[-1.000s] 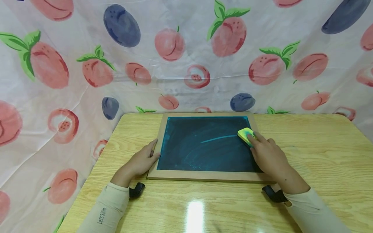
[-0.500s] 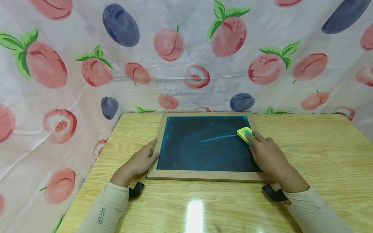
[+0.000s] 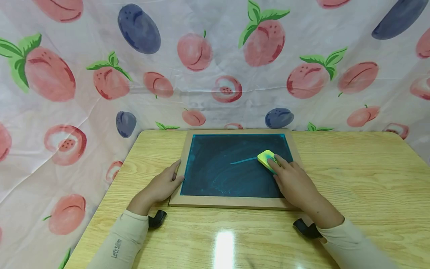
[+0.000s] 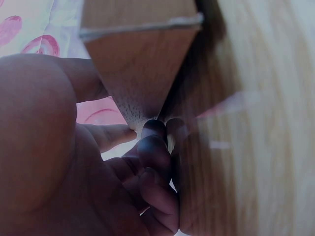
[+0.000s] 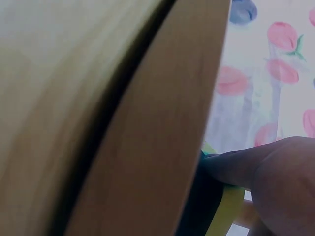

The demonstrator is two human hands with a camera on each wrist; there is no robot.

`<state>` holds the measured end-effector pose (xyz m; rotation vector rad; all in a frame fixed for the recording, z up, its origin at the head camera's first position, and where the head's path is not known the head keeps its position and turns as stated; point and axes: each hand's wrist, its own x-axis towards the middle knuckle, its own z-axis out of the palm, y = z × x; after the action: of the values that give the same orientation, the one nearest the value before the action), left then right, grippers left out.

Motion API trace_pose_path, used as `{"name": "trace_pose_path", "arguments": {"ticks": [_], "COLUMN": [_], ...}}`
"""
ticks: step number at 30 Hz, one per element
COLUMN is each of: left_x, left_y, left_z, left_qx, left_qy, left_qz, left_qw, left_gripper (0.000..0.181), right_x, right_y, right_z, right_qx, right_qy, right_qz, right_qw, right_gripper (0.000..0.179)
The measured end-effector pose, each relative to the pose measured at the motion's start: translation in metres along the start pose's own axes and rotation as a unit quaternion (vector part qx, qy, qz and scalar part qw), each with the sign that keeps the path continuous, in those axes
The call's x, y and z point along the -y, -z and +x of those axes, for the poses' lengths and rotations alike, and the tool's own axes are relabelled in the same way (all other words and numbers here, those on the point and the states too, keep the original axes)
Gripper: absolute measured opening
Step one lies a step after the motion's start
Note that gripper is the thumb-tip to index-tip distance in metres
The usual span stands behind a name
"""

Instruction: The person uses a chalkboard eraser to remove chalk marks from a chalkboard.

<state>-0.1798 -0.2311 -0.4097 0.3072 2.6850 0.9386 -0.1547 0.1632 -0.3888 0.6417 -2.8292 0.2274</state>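
A small chalkboard [image 3: 208, 175] with a wooden frame lies on the table, marked by a blue chalk line [image 3: 243, 161] and faint smears. My left hand [image 3: 162, 186] grips the left side of the frame [image 4: 140, 64], with its thumb over the edge; some fingers are curled beside it in the left wrist view. My right hand [image 3: 295, 183] holds a yellow board eraser [image 3: 265, 157] with blue-green stains, pressed against the board at the right end of the line. In the right wrist view the thumb lies on the eraser [image 5: 226, 211], partly hidden by the frame.
The wooden table [image 3: 362, 179] extends to both sides and in front of the board. Behind it hangs a fruit-print cloth [image 3: 248, 82], which also covers the left side. Black wrist mounts [image 3: 158, 219] sit under both wrists.
My right hand has moved left with the eraser, and the right part of the blue line there is gone or covered. The left hand stays in place on the frame.
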Motion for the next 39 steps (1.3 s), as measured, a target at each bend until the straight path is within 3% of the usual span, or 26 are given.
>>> {"name": "trace_pose_path", "arguments": {"ticks": [10,19,23,30,39], "left_x": [0.001,0.001,0.001,0.002,0.004], "left_y": [-0.001,-0.002,-0.003,-0.002,-0.004], "left_z": [0.000,0.001,0.003,0.003,0.001], "left_qx": [0.000,0.004,-0.004,-0.005,-0.001], "left_qy": [-0.001,-0.002,0.000,0.000,-0.004], "left_qz": [0.003,-0.008,0.017,0.029,0.002], "left_qw": [1.0000,1.0000,0.9999,0.9996,1.0000], "left_gripper": [0.065,0.065,0.064,0.065,0.065], "right_x": [0.025,0.056,0.064,0.062,0.033], "right_y": [-0.002,-0.008,-0.009,-0.007,-0.005], "right_z": [-0.002,-0.008,-0.009,-0.007,-0.003], "right_qx": [0.015,0.016,0.030,0.051,0.029], "right_qy": [0.013,0.056,0.056,0.035,0.006], "right_qz": [-0.010,-0.017,-0.013,-0.014,-0.017], "right_qw": [0.9998,0.9982,0.9979,0.9980,0.9994], "right_gripper": [0.052,0.053,0.050,0.049,0.049]}}
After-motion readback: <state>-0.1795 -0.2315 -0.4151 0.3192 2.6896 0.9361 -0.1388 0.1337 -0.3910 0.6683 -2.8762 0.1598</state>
